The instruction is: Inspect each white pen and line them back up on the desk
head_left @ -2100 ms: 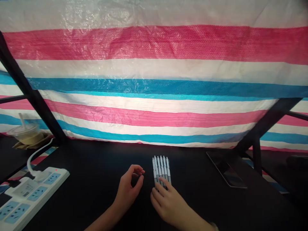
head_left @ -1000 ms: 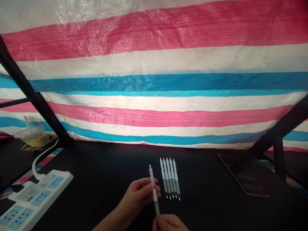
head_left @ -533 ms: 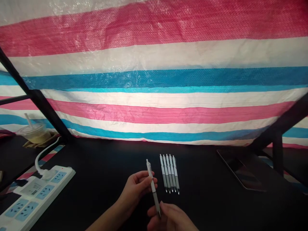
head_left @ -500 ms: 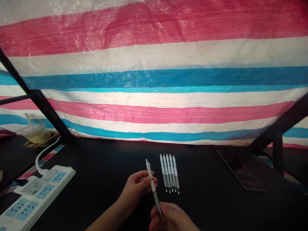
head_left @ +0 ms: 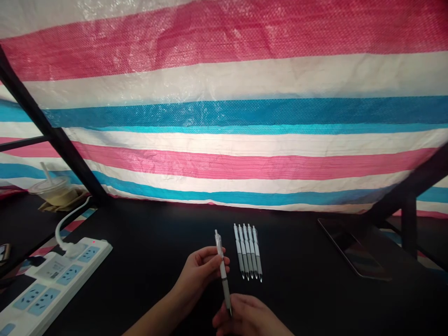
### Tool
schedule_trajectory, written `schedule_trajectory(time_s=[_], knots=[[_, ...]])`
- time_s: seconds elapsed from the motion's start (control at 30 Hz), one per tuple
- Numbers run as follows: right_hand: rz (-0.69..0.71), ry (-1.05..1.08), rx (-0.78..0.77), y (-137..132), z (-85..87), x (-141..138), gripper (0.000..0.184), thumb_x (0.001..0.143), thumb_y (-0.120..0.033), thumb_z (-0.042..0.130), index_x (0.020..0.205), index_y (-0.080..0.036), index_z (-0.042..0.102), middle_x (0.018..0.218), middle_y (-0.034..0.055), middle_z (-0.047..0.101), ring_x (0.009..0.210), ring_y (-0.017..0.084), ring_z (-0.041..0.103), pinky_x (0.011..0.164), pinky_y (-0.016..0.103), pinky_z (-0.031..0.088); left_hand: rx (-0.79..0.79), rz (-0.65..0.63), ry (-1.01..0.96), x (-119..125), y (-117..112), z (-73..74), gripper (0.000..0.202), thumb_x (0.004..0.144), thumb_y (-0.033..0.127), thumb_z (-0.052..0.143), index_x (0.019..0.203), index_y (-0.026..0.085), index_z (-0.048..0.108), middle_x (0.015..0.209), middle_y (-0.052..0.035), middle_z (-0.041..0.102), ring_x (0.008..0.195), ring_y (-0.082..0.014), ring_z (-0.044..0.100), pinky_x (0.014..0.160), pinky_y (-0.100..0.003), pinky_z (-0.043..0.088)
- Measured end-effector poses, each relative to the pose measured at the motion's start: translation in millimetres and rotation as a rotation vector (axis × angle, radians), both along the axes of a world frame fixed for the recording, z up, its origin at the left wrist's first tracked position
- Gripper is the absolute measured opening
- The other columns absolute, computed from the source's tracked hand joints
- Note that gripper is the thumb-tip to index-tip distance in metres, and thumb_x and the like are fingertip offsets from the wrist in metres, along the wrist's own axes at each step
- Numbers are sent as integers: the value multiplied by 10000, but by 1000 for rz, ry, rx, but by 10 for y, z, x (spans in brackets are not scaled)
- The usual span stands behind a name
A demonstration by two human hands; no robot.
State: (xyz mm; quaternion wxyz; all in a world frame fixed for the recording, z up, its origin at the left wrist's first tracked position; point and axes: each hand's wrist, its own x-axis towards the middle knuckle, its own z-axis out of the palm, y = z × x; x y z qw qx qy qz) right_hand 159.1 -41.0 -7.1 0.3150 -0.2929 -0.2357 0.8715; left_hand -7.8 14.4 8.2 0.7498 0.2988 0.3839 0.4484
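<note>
head view, nearest first: the right hand (head_left: 249,318) sits at the near edge of the frame, its fingers gathered, with the fingertips (head_left: 235,302) pinching the grey lower end of a white retractable pen (head_left: 223,273) just above its metal tip. the left hand (head_left: 200,275) grips the same pen higher up, its fingers (head_left: 213,258) pressed together and curled around the white barrel. the pen is held in the air between both hands above a black desktop (head_left: 150,228), tilted with its tip toward the near side and its clicker toward the far side.

just to the right of the held pen, 5 matching pens (head_left: 248,252) lie side by side on the desktop, close together and parallel, tips pointing near. to the left, a white power strip (head_left: 65,275) with blue socket panels lies at an angle, a red light glowing on it and a white cable (head_left: 66,228) plugged in and curving away to the far left. on the right, a dark tablet or phone (head_left: 352,249) lies flat on the desktop. farther left, a clear plastic cup (head_left: 52,189) with a straw stands on a separate dark surface. beyond everything hangs a striped woven tarp (head_left: 224,116) in red, white and blue, crossed by black metal frame struts (head_left: 52,126).
</note>
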Motion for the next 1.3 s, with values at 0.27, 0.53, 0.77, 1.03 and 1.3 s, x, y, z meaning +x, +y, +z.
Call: schedule_trajectory(time_s=[0.27, 0.53, 0.77, 1.03, 1.3], knots=[[-1, 14, -12, 3, -59, -6, 372, 735, -461, 724, 810, -105, 643, 871, 107, 699, 746, 200, 682, 731, 329, 445, 2, -2, 6, 5, 4, -3, 264, 741, 229, 777, 971, 115, 715, 838, -106, 758, 737, -165, 700, 711, -250, 530], [2, 4, -65, 12, 10, 2, 330, 729, -421, 741, 825, -119, 649, 821, 80, 696, 752, 195, 677, 739, 321, 446, -1, 7, -8, 8, -2, -2, 256, 735, 226, 781, 956, 113, 716, 821, -102, 755, 719, -156, 695, 699, -240, 525], [15, 7, -24, 2, -4, 1, 388, 733, -442, 742, 829, -77, 652, 823, 105, 682, 752, 202, 676, 758, 334, 439, -11, 14, 5, 5, -7, 21, 274, 716, 240, 796, 946, 113, 717, 815, -103, 753, 718, -160, 692, 703, -250, 525], [35, 1, -19, -6, 25, 6, 427, 726, -426, 763, 905, -59, 636, 863, 132, 684, 759, 209, 684, 762, 340, 434, -4, 18, 12, 15, -7, 20, 285, 703, 257, 805, 937, 119, 718, 804, -96, 745, 705, -155, 684, 698, -248, 517], [63, -158, 87, -2, -183, 6, 368, 623, -314, 836, 706, -145, 520, 612, 10, 631, 518, 77, 531, 528, 217, 298, 13, 44, -26, 9, 12, 18, 222, 709, 238, 801, 874, 129, 700, 780, -65, 719, 677, -127, 659, 676, -224, 510]])
